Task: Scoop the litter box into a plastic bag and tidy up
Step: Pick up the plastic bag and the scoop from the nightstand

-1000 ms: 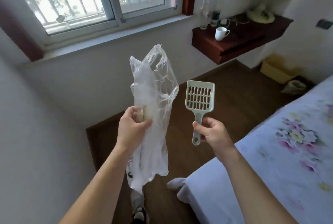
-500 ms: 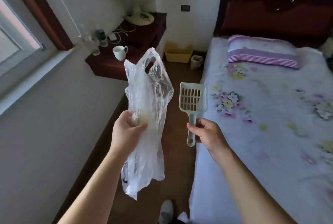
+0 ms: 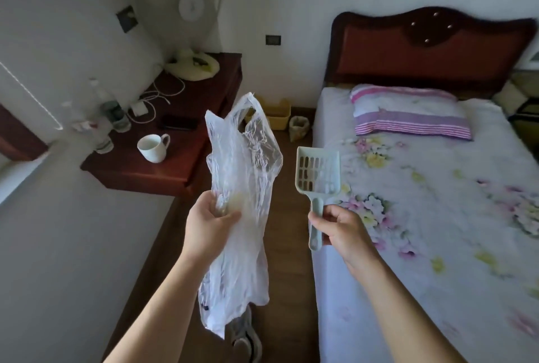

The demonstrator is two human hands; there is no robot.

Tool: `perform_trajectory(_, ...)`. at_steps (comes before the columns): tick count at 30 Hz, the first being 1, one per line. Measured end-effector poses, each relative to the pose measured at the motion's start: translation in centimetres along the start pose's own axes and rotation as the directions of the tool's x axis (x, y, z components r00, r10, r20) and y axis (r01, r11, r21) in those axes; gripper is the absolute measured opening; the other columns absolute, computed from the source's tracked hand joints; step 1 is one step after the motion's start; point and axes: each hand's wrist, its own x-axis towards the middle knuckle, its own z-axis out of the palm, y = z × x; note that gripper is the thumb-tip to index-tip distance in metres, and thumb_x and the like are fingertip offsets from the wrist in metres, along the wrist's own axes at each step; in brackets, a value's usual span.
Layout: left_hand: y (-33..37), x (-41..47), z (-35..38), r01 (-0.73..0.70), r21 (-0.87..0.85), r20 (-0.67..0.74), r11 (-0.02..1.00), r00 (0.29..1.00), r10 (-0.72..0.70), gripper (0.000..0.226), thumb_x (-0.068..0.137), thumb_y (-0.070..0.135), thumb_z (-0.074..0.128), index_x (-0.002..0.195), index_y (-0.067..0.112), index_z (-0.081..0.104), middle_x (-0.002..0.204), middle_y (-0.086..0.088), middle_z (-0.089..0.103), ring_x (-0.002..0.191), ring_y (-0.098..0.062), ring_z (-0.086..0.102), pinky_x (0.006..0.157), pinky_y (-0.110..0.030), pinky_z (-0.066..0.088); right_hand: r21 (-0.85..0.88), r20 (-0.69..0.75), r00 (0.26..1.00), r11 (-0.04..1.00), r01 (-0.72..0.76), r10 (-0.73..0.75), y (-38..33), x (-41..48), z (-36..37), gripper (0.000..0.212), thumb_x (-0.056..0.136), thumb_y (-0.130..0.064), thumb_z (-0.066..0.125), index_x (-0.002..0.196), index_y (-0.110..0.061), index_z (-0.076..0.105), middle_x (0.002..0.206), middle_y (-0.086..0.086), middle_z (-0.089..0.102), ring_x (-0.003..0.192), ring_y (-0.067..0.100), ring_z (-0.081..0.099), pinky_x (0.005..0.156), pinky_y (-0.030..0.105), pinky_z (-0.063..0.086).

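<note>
The left grip (image 3: 210,222) is closed round the middle of a clear plastic bag (image 3: 245,164), thumb and fingers pinching the crumpled film. The bag stands up above the fist, its handle loops at twelve o'clock, and its tail hangs down toward six. The right grip (image 3: 341,231) is curled round the handle of a pale green scoop (image 3: 318,173), whose slotted blade points up toward twelve o'clock. Bag and scoop are held side by side in the air at the middle of the view, near each other but apart.

At ten o'clock a dark red-brown surface (image 3: 180,164) juts from the white wall. A white mug (image 3: 153,148) stands on it near its front edge, handle turned toward two o'clock. Behind the mug lie a dark phone (image 3: 178,123), a white plug (image 3: 139,109) and a looping white cable (image 3: 163,94). Clear bottles (image 3: 113,117) crowd the surface's nine o'clock end. A pale fan (image 3: 186,6) stands on the far end at eleven o'clock.

A brown floor (image 3: 288,231) runs from six toward twelve o'clock between the surface and a bed (image 3: 437,216). At its far end, at twelve o'clock, a yellow tub (image 3: 277,116) sits against the wall with a small sack (image 3: 297,126) just beside it. The bed fills the view from one to five o'clock, with a flowered sheet, a striped pillow (image 3: 408,113) and a dark red headboard (image 3: 431,47). A grey shoe (image 3: 245,339) shows at six o'clock.
</note>
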Motion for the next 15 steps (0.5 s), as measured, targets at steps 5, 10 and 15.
perform_trajectory(5,1.3,13.0,3.7,-0.037,-0.031,0.063,0.999,0.997,0.039,0.018,0.079,0.01,0.075,0.085,0.012,0.058,0.071,-0.003,0.057,0.061,-0.013,0.053,0.055,-0.03,0.047,-0.035,-0.077,0.997,0.999,0.0,-0.003,-2.5,11.2,0.6,0.026,0.09,-0.017,0.07,0.078,0.005,0.061,0.056,-0.004,0.055,0.051,0.009,0.055,0.052,0.021,0.044)
perform_trajectory(10,4.3,25.3,7.6,-0.04,-0.041,0.113,0.998,0.993,0.045,0.018,0.08,0.01,0.075,0.085,0.017,0.06,0.07,0.004,0.058,0.059,-0.007,0.054,0.05,-0.022,0.046,-0.088,-0.143,0.99,0.996,-0.004,-0.009,-6.2,21.7,0.2,0.035,0.089,-0.019,0.071,0.072,0.006,0.053,0.052,-0.003,0.049,0.05,0.013,0.049,0.05,0.019,0.038)
perform_trajectory(15,7.7,35.8,11.7,-0.032,-0.002,0.144,0.999,0.989,0.032,0.019,0.08,0.011,0.075,0.082,0.016,0.058,0.062,0.01,0.054,0.053,-0.004,0.051,0.047,-0.018,0.044,-0.088,-0.166,0.986,0.996,-0.035,0.02,-10.0,31.3,-0.5,0.031,0.09,-0.019,0.069,0.066,-0.006,0.055,0.051,-0.004,0.05,0.047,0.01,0.05,0.046,0.014,0.039)
